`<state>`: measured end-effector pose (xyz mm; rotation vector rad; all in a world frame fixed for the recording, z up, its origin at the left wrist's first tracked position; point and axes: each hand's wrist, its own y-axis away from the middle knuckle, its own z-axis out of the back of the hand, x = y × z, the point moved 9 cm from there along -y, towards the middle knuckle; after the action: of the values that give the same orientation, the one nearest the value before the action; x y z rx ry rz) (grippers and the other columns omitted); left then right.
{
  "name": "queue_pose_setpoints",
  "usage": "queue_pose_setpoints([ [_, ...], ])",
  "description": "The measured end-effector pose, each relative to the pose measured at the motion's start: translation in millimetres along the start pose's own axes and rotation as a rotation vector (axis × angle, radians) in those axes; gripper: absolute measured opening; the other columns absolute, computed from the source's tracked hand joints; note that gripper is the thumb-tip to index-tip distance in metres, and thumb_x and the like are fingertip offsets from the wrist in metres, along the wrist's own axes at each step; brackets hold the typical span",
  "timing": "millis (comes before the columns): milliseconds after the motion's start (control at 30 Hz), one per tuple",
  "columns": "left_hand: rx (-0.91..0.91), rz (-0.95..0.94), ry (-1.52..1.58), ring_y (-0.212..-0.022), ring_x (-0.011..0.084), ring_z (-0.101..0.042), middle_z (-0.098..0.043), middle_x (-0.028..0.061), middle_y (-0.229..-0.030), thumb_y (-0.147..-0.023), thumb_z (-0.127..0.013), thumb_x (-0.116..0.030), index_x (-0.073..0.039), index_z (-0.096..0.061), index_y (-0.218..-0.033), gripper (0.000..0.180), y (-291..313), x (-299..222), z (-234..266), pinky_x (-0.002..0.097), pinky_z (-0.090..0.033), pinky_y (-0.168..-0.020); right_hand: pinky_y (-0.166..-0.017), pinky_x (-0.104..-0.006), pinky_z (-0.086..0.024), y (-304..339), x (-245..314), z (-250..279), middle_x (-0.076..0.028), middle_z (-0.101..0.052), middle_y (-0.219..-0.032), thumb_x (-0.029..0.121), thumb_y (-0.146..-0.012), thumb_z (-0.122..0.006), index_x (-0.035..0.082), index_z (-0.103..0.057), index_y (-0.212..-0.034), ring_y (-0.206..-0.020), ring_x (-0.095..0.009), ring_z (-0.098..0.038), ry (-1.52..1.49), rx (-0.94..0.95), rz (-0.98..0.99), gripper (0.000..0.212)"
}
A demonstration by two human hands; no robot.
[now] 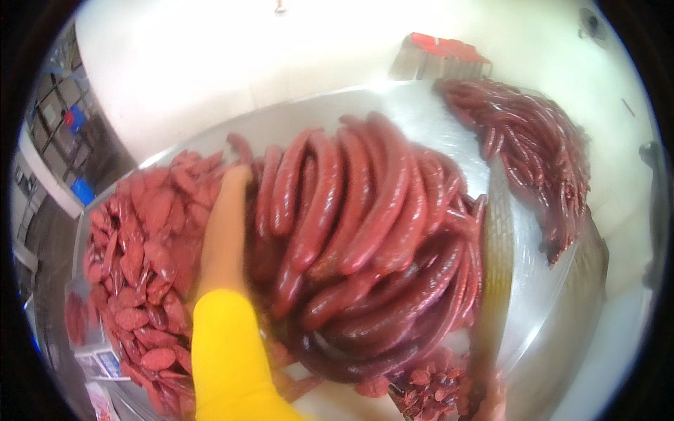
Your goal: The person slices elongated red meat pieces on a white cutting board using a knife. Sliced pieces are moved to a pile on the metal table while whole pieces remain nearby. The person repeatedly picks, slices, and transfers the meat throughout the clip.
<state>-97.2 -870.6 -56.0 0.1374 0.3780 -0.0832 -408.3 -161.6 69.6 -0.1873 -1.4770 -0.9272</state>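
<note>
Just right of left hand [237,178], sausages [368,200]

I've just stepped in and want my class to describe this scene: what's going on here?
A person in a yellow sleeve is working at a metal table. The left hand reaches between sliced sausage and a pile of whole sausages; its grip is unclear. The right hand holds what looks like a long-bladed knife. Another sausage pile lies at the upper right.
</note>
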Motion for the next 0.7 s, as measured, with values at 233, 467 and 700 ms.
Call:
queue_pose_setpoints([
  [233, 0.123, -0.007, 0.715, -0.058, 0.0176, -0.059, -0.064, 0.0074, -0.065, -0.069, -0.063, -0.026, -0.008, -0.065, -0.080, 0.022, 68.9, 7.3, 100.6, 0.0272, -0.045, -0.054, -0.036, -0.0304, -0.037, 10.8, -8.9, 17.3, -0.008, -0.049, -0.049, 0.073, -0.093, -0.027, 0.000, -0.053, -0.091, -0.037, -0.019, -0.046, -0.057, 0.103, 0.018, 0.078],
  [467, -0.309, -0.387, 1.111, -0.078, 0.0192, -0.064, -0.066, 0.0116, -0.090, -0.076, -0.066, -0.015, 0.001, -0.058, -0.105, 0.034, 322.9, -12.8, 287.1, 0.0289, -0.053, -0.074, -0.038, -0.0312, -0.039, 33.8, -3.3, 38.7, -0.010, -0.048, -0.048, 0.076, -0.090, -0.032, -0.001, -0.054, -0.072, -0.038, -0.019, -0.046, -0.216, 0.202, 0.085, 0.082],
  [700, -0.797, -0.420, 0.494, -0.079, 0.0118, -0.059, -0.063, 0.0101, -0.098, -0.080, -0.067, -0.010, -0.001, -0.045, -0.126, 0.052, 577.2, -39.4, 318.1, 0.0262, -0.048, -0.072, -0.038, -0.0297, -0.039, 48.9, -8.0, 44.1, -0.009, -0.049, -0.051, 0.077, -0.089, -0.034, -0.001, -0.055, -0.074, -0.039, -0.018, -0.047, -0.286, 0.285, 0.086, 0.082],
])
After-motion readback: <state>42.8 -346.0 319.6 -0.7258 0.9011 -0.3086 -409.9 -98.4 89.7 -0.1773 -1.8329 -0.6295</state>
